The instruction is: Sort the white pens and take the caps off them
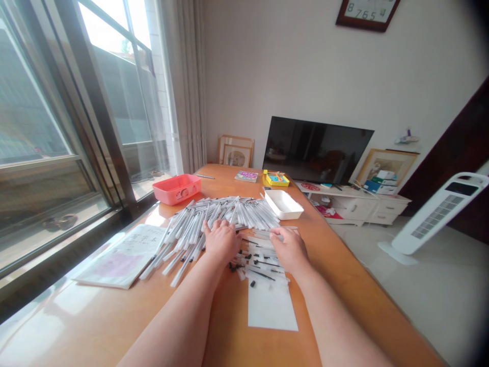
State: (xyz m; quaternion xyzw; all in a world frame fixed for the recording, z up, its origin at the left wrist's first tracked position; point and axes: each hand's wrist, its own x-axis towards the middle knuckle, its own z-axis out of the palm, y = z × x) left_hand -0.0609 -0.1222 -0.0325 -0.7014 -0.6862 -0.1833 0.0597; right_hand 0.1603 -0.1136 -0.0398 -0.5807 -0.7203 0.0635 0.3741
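Observation:
A wide heap of white pen barrels (pixel 214 216) lies fanned across the middle of the wooden table (pixel 344 275). My left hand (pixel 219 239) rests palm down on the near edge of the heap, fingers curled over several barrels. My right hand (pixel 290 248) lies palm down beside it, fingertips on loose barrels near a white sheet (pixel 271 306). Thin black refills and small black caps (pixel 254 262) are scattered on that sheet between my hands. What my fingers grip, if anything, is hidden under the hands.
A pink tray (pixel 177 188) stands at the far left, a white tray (pixel 283 204) at the far right of the heap. A booklet (pixel 122 255) lies by the window. Small books (pixel 275 178), a television (pixel 317 150) and a white fan (pixel 435 214) stand beyond.

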